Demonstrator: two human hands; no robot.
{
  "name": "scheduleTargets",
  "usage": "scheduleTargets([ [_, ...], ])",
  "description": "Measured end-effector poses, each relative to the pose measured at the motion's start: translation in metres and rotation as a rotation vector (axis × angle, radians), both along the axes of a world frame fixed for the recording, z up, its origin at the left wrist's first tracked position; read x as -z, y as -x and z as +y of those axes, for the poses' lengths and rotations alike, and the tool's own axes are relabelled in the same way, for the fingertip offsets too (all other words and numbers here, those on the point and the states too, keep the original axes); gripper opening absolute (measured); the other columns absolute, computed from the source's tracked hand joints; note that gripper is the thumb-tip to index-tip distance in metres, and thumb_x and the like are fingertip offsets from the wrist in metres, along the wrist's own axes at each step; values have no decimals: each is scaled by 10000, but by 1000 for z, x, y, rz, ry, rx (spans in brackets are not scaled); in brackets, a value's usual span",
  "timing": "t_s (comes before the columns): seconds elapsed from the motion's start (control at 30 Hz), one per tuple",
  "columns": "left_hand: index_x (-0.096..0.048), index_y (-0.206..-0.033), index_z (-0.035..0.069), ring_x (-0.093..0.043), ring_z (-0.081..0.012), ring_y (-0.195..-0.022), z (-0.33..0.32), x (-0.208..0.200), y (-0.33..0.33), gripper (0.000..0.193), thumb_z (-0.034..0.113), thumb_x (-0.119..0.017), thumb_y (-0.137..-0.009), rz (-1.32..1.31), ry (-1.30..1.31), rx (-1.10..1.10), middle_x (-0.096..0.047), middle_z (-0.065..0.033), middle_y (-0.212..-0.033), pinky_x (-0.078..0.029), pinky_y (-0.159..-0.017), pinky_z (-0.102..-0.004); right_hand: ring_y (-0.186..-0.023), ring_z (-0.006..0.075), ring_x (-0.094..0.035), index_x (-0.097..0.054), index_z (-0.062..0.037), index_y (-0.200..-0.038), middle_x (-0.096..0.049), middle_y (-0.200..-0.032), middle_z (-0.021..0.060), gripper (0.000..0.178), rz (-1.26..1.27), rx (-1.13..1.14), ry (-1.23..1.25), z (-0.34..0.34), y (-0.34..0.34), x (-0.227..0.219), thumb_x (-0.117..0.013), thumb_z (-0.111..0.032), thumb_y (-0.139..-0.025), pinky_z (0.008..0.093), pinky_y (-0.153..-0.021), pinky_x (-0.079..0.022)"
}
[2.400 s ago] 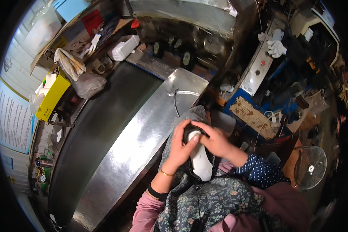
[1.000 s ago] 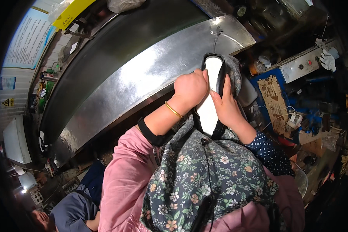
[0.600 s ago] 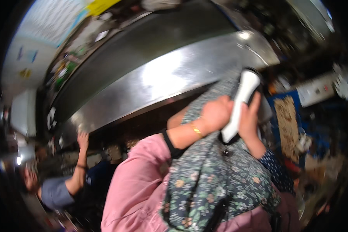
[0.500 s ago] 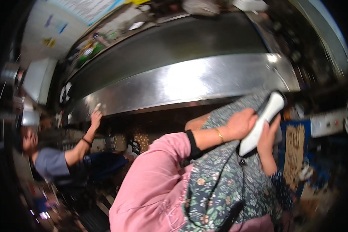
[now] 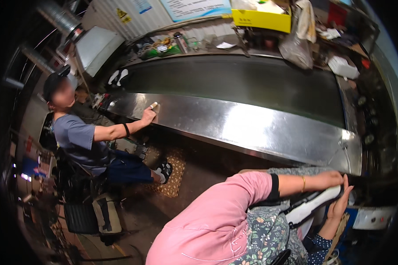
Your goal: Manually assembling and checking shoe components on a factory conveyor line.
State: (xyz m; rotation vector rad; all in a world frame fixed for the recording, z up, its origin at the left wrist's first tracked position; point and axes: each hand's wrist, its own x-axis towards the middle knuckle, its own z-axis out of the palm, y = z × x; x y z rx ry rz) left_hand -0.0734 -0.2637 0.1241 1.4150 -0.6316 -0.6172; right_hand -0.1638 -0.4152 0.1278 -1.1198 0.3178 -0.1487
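A long white shoe sole (image 5: 307, 208) with a black rim lies slantwise over my lap, on a dark flowered apron (image 5: 265, 229). At its upper end my left hand (image 5: 329, 179) is closed, the fingers curled against the rim; a gold bracelet circles that wrist. My right hand (image 5: 339, 204) holds the same end from the other side, its fingers pointing up and almost meeting the left fingers. The sole partly hides both hands' grip.
Ahead runs a dark conveyor belt (image 5: 234, 81) with a shiny metal ledge (image 5: 247, 126). Black-and-white shoe parts (image 5: 118, 77) sit at its far left. A co-worker (image 5: 82, 137) reaches over the ledge with a small pale object. A yellow box (image 5: 261, 21) stands behind; a blue-and-white machine (image 5: 373, 218) stands right.
The view has swung left and up, so my hands appear lower and farther right. My left hand has moved to the sole's upper end. The co-worker's arm still reaches over the ledge.
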Motion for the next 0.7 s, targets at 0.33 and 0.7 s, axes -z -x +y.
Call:
scheduleTargets([
  [0.33, -504, -1397, 60, -474, -192, -1276, 16, -11, 9, 442, 321, -477, -1041, 240, 162, 240, -560, -96, -1352, -355, -1090, -333, -1188, 236, -534, -574, 31, -1192, -587, -1255, 153, 346, -75, -221, 411, -17, -10, 4, -382, -232, -1076, 359, -1062, -383],
  [0.7, -461, -1433, 81, -450, -204, -1297, 8, 6, -12, 454, 296, -504, -1036, 351, 214, 321, -527, -97, -1383, -334, -1106, -358, -1245, 220, -486, -542, 2, -1287, -536, -1297, 115, 365, -52, -90, 21, -3, -5, -1, -379, -252, -1080, 345, -1083, -354],
])
